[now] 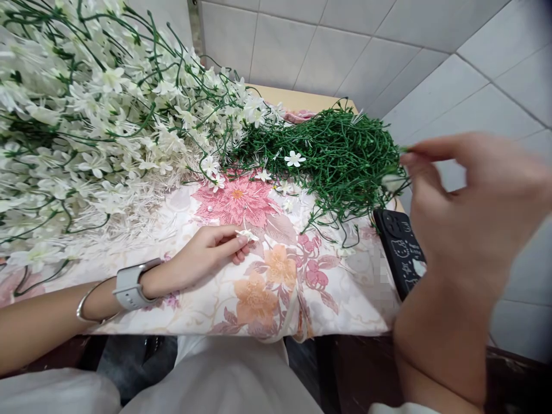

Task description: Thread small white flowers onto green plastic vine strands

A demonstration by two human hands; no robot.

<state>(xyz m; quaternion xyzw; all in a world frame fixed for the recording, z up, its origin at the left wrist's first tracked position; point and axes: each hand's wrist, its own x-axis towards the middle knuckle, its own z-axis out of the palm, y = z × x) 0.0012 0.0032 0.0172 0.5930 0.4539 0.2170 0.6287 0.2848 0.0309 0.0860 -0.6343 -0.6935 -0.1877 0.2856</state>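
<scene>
My left hand (pixel 215 248) rests low over the flowered cloth, thumb and forefinger pinching a small white artificial flower (pixel 247 235). Raised at the right, my right hand (pixel 470 190) is blurred by motion. Its thumb and forefinger are pinched together on a green plastic stem, of which only a bit shows at the fingertips. A blurred whitish blossom (pixel 391 181) hangs just below them. Beside that hand lies a tangled heap of green plastic stems (pixel 345 155). One loose white flower (pixel 295 158) sits on the heap, and several more lie on the cloth in front.
A large pile of white artificial flowers on green stems (pixel 107 126) fills the left side. A black phone (pixel 401 247) lies by the table's right edge, under my right hand. Floral cloth (pixel 345 305) covers the table. Tiled walls (pixel 284 52) stand behind and to the right.
</scene>
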